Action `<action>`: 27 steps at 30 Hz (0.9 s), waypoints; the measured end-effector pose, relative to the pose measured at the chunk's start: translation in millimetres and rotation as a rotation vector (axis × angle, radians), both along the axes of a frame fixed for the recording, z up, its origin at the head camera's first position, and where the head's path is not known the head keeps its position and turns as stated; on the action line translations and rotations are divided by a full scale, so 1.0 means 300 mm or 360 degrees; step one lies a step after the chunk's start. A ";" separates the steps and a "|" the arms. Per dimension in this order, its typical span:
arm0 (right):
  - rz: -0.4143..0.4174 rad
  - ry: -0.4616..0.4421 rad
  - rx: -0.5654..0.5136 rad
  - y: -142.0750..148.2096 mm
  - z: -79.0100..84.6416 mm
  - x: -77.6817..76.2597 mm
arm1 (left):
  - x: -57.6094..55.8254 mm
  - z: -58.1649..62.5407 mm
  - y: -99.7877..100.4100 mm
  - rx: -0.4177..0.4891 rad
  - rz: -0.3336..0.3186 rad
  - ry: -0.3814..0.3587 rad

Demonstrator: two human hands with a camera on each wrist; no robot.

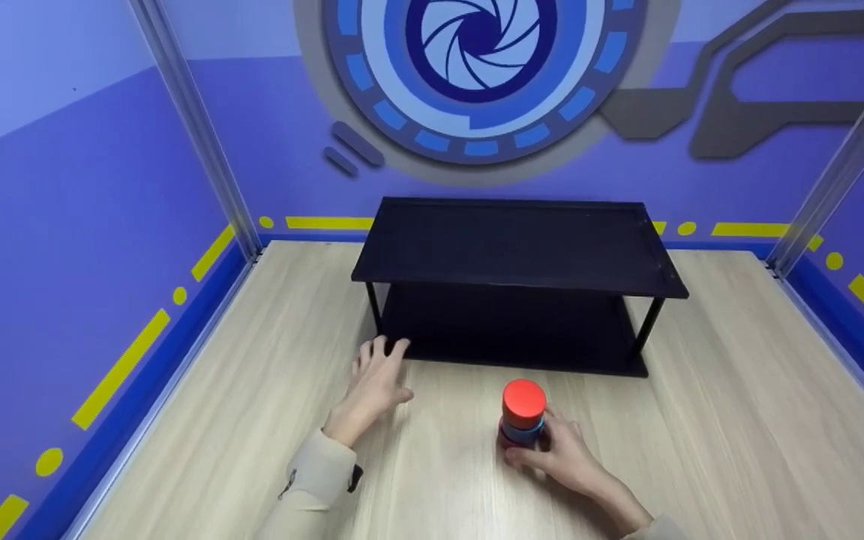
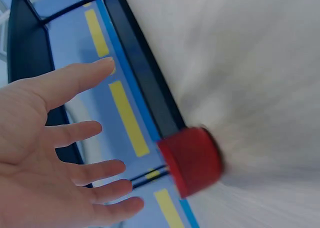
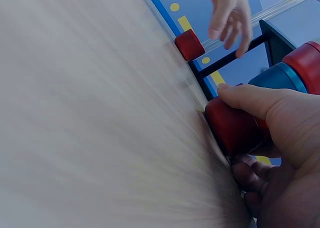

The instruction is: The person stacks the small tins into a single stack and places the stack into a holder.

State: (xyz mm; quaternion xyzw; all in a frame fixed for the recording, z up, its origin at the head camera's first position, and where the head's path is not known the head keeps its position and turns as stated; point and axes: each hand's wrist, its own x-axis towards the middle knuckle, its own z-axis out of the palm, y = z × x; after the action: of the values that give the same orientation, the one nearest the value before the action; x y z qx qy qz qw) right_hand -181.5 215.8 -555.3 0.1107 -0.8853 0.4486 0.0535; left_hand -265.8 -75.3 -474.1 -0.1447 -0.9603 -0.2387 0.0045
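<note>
My right hand (image 1: pixel 563 454) curls round the lower part of a stack of smooth red and blue cylinders (image 1: pixel 523 401), upright on the wooden table in front of the black shelf (image 1: pixel 507 244). A red piece is on top and a blue one under it; in the right wrist view, the thumb lies across a dark red cylinder (image 3: pixel 232 128) at the bottom. My left hand (image 1: pixel 372 386), fingers spread and holding nothing, is by the shelf's front left corner. Below it, a separate red cylinder (image 3: pixel 190 45) stands near that corner, hidden in the head view.
The shelf has two tiers joined by thin posts (image 1: pixel 648 326), its lower board (image 1: pixel 507 330) resting on the table (image 1: pixel 732 420). Blue and purple panels with yellow marks (image 1: pixel 327 223) enclose the table at the back and sides. Metal posts (image 1: pixel 199 135) stand at the back corners.
</note>
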 end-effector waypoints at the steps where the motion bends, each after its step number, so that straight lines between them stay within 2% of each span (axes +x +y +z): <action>1: 0.0000 0.0002 0.0000 0.001 0.000 0.000 | -0.004 -0.003 -0.005 0.0007 0.0022 -0.0042; 4: 0.0005 -0.0002 -0.0004 0.001 0.001 -0.001 | -0.016 -0.014 -0.018 0.0029 0.0070 -0.0136; 8: 0.0002 -0.0007 -0.0013 0.000 0.000 -0.001 | -0.027 -0.026 -0.035 0.0038 0.0088 -0.0178; 16: 0.0012 0.0008 -0.0045 0.001 -0.002 -0.003 | -0.052 -0.054 -0.078 -0.0016 0.0125 -0.0084; 27: 0.0003 -0.0003 -0.0014 0.000 -0.004 -0.001 | -0.074 -0.094 -0.107 0.0055 0.0164 -0.0101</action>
State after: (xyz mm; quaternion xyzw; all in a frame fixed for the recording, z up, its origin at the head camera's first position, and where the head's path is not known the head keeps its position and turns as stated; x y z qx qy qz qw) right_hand -181.8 215.8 -556.3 0.1108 -0.8832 0.4527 0.0527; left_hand -288.0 -107.2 -502.4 -0.0873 -0.9618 -0.2592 -0.0112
